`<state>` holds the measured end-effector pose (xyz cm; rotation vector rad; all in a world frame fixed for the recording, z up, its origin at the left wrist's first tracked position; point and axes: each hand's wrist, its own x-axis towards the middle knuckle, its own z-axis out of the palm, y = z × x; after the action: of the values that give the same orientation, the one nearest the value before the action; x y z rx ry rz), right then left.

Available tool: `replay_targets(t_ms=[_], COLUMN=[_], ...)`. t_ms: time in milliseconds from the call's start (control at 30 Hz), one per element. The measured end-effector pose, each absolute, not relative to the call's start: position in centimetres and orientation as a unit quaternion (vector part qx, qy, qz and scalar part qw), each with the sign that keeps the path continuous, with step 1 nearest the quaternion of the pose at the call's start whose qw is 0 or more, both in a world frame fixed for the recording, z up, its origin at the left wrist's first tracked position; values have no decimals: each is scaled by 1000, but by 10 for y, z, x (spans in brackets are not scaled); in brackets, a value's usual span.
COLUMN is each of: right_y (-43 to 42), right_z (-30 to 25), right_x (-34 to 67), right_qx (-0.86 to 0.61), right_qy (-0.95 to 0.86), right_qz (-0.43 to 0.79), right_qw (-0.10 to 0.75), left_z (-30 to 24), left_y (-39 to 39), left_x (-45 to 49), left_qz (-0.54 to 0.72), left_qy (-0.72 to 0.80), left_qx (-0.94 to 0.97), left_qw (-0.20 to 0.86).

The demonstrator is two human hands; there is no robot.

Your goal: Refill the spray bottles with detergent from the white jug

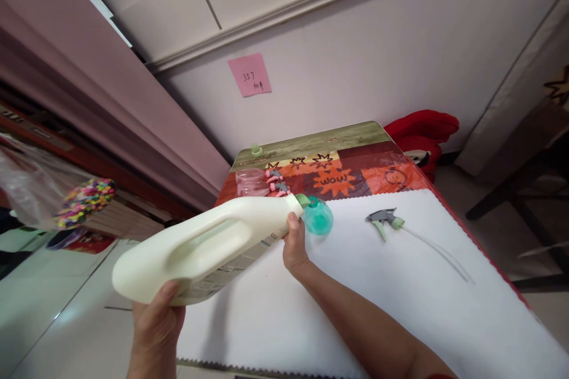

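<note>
A large cream-coloured jug [240, 213] with a moulded handle is tilted, its green spout [303, 200] pointing right and down. My left hand [160, 314] supports the jug's base end from below. Around the neck, just behind the spout, closes my right hand [295, 243]. A small round teal bottle [319, 220] without a top stands on the white mat [347, 296], its mouth close by the spout. Whether liquid is flowing I cannot tell. To the right lies a grey and green spray trigger [384, 219] with a long clear tube.
Two pink clear spray bottles [251, 182] lie on the patterned tablecloth [377, 160] behind the jug. A green cap [256, 149] sits near the table's far left corner. A red plush object [418, 136] is beyond the right edge; a pink note [250, 74] hangs on the wall.
</note>
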<state>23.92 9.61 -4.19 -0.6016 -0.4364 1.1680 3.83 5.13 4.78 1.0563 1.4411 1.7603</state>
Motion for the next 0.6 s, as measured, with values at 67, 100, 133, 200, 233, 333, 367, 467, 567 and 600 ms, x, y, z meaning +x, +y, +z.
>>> replay_targets(t_ms=[67, 100, 133, 200, 233, 333, 367, 467, 567, 600], right_y=[96, 96, 96, 96, 97, 97, 97, 97, 97, 97], right_z=[-42, -42, -42, -43, -43, -44, -44, -45, -46, -46], right_x=[239, 239, 239, 239, 239, 239, 239, 238, 238, 238], right_qx=[-274, -274, -274, -279, -282, -285, -285, -281, -282, -283], right_qy=[-199, -199, -198, -197, -197, -198, -198, -198, -199, -200], right_qz=[538, 538, 538, 537, 537, 537, 536, 537, 536, 535], right_qw=[772, 772, 772, 771, 770, 769, 769, 770, 771, 771], left_z=[47, 46, 46, 45, 44, 45, 45, 47, 48, 48], left_y=[52, 52, 53, 53, 53, 53, 52, 52, 52, 52], left_x=[38, 37, 36, 35, 35, 34, 35, 36, 38, 38], left_qz=[667, 669, 669, 669, 670, 670, 670, 669, 668, 664], left_qy=[549, 551, 552, 552, 551, 548, 548, 548, 544, 546], left_qx=[398, 396, 395, 395, 397, 399, 398, 395, 404, 410], left_qw=[308, 305, 303, 302, 301, 303, 304, 310, 307, 304])
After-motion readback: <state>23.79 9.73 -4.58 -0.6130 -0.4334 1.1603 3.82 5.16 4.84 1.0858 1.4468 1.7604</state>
